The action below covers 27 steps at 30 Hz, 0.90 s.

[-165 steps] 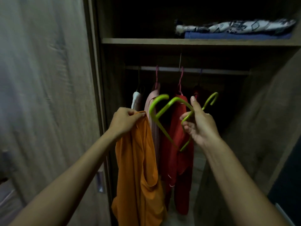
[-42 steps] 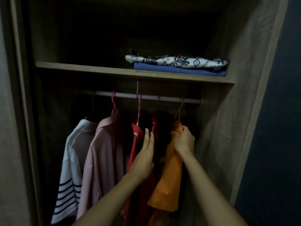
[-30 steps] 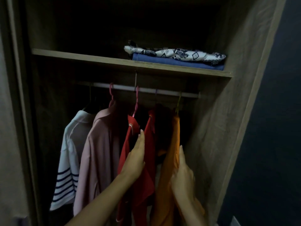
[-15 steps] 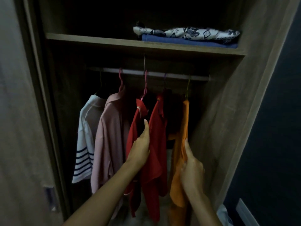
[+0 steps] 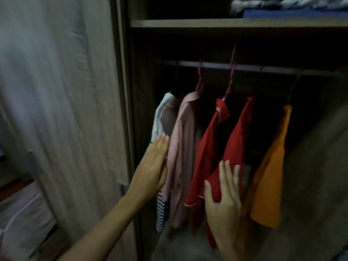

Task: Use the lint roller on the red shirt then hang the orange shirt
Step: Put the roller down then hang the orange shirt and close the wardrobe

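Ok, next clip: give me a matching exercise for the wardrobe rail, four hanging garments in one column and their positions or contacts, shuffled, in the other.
Column one:
1. orange shirt
2. pink shirt
3. white striped shirt
4. red shirt

Column two:
A. farthest left on the rail
B. touched low down by the right hand
C. farthest right on the rail
D. second from the left, just right of the left hand

Pairs: 1-C, 2-D, 3-A, 4-B
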Tool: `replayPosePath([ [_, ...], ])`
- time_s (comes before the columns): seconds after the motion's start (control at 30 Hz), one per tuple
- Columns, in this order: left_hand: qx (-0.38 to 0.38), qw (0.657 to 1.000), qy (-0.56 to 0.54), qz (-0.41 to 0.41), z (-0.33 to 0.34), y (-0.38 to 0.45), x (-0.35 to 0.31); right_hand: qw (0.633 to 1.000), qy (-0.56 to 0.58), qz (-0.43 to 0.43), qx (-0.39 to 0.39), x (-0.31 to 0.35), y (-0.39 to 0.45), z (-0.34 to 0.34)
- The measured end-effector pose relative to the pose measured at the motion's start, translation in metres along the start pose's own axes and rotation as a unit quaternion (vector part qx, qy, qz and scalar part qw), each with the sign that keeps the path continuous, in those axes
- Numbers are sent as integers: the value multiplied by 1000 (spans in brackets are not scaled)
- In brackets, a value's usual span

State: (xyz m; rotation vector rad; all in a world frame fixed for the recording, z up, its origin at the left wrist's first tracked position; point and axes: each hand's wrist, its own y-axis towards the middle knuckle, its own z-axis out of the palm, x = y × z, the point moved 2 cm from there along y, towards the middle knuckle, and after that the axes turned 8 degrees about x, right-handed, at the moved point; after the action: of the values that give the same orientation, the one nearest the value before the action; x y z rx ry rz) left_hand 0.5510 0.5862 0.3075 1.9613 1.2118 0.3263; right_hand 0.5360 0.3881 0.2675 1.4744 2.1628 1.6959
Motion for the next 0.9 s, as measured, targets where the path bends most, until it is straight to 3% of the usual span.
replayPosePath([
  [0.17,-17,997,61,-39,-47,-20,102,999,7,-34,17,35,-11,70],
  [0.3,0,983,181,28,-87,3,182,999,-33,-29,-6,68,-14,128],
  [0.43,36,945,306,114,-117,42,232,999,-36,32,-4,100,-20,171],
  [0.57,1,930,326,172,-106,52,252,997,-57,47,-7,116,-33,195],
  [0.73,-102,928,311,180,-86,54,253,993,-84,79,-21,118,-46,207],
  [0.9,-132,926,293,197,-81,56,239,989,-111,93,-29,126,-44,218],
])
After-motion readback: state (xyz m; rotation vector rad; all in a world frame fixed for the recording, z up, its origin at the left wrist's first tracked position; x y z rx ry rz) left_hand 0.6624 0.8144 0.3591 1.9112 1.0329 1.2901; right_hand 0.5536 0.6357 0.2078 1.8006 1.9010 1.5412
